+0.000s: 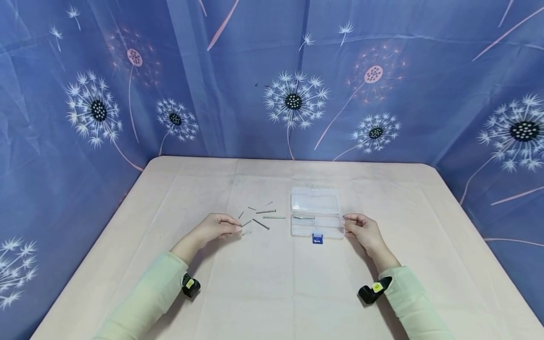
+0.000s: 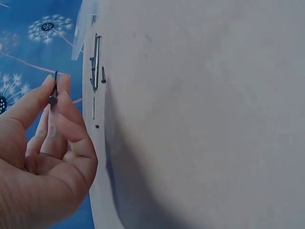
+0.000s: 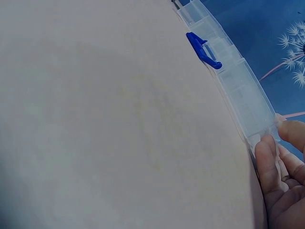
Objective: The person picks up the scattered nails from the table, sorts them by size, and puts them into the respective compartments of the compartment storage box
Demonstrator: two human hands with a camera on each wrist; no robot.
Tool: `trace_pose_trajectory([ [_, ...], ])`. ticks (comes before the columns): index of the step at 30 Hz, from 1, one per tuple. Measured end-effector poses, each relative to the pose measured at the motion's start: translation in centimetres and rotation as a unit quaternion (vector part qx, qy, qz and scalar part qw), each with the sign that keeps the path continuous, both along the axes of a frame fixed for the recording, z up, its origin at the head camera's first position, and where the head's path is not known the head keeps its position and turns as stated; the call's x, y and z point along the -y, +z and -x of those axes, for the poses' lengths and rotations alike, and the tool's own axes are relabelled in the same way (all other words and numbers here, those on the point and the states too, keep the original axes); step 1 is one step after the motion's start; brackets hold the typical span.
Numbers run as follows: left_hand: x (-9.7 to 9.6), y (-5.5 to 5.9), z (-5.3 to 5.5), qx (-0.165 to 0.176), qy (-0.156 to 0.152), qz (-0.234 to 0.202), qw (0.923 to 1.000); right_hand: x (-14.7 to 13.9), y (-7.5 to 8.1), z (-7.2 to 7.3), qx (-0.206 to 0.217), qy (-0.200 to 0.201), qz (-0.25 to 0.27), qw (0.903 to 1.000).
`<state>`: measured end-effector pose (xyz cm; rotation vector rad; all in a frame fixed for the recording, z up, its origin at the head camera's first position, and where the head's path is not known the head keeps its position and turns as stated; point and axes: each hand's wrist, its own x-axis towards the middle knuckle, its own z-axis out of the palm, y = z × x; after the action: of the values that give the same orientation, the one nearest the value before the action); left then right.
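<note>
My left hand (image 1: 212, 228) pinches a nail (image 2: 53, 99) between thumb and fingers; its flat round head faces the left wrist camera. More nails (image 1: 262, 225) of different lengths lie scattered on the table just right of that hand. Right of them stands a clear plastic box (image 1: 320, 232) with its lid (image 1: 315, 198) laid back and a blue latch (image 1: 317, 239) at the front. A few long nails (image 1: 303, 217) lie in its left compartment. My right hand (image 1: 365, 232) holds the box's right end, thumb on one side and fingertips on the other.
A pale cloth covers the table (image 1: 272, 293). Blue curtains (image 1: 238, 85) with dandelion prints stand behind the table and along both sides. Each wrist carries a small black camera, one at the left wrist (image 1: 191, 286) and one at the right wrist (image 1: 370, 293).
</note>
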<state>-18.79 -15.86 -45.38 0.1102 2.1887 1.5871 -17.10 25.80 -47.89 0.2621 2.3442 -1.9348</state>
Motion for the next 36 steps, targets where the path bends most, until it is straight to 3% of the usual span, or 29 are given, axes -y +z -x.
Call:
trace_pose_trajectory([
  [10,-1.4,0.0,0.6,0.032,-0.037,0.0,0.9988,-0.1,0.0,0.0,0.006,-0.003,-0.012,0.9999],
  [21,-3.1,0.4,1.3,0.028,-0.074,-0.002,0.9969,0.0,0.1,0.0,0.002,-0.003,-0.018,0.9998],
  [36,-6.6,0.9,2.5,0.025,-0.068,-0.008,0.9974,-0.1,0.0,0.1,0.0,-0.002,-0.013,0.9999],
])
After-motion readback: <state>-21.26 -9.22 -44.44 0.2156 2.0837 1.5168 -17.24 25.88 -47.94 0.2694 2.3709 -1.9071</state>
